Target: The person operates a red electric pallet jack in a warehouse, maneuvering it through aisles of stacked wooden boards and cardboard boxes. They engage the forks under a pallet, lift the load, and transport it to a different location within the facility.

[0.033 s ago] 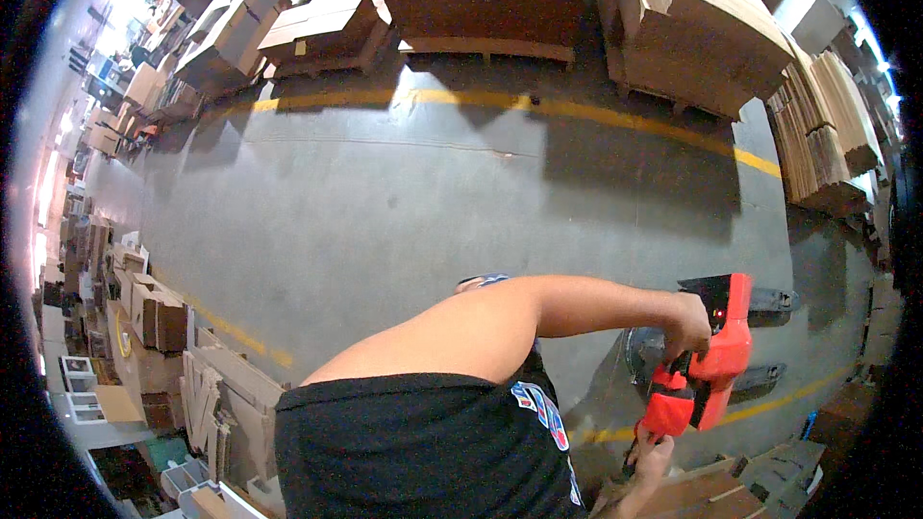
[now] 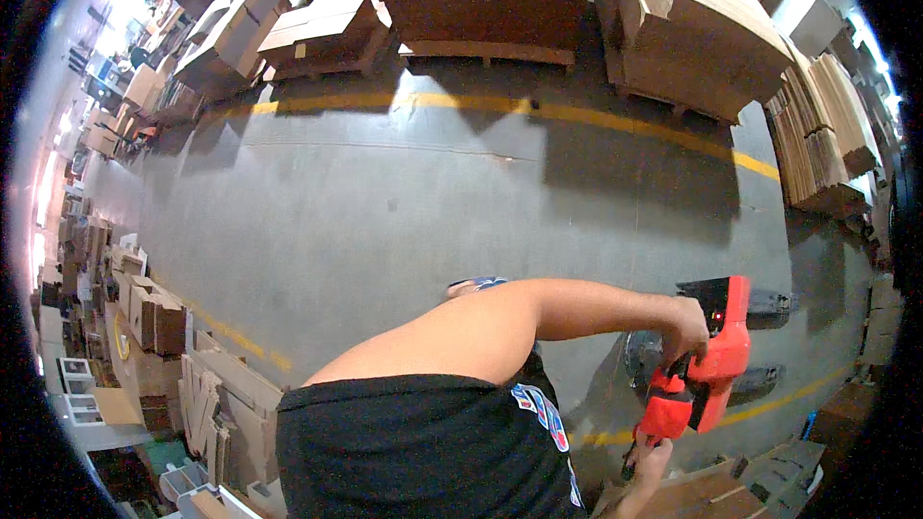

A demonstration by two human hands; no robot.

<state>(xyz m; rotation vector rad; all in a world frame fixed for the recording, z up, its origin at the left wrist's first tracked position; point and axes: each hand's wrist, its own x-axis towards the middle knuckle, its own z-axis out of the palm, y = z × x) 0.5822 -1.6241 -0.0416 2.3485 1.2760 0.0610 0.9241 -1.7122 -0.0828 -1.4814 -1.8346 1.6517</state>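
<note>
A red-and-black electric pallet jack (image 2: 726, 351) stands at my right, its two dark forks (image 2: 764, 308) stretching away to the right over the floor. Across my body reaches my left arm, and my left hand (image 2: 685, 329) is closed around the far side of the jack's red control handle (image 2: 665, 408). My right hand (image 2: 652, 458) comes in from below and grips the near end of that same handle. Its fingers are partly hidden by the handle. A small red light shows on the jack's black top. Part of my shoe (image 2: 479, 284) peeks out beyond my left arm.
Tall stacks of brown boards on pallets (image 2: 481, 0) line the far side behind a yellow floor line (image 2: 635, 120). More board stacks (image 2: 832, 125) stand at the far right. Cardboard pieces and boxes (image 2: 231, 404) crowd the left. Wooden boards (image 2: 702, 498) lie near my right hand.
</note>
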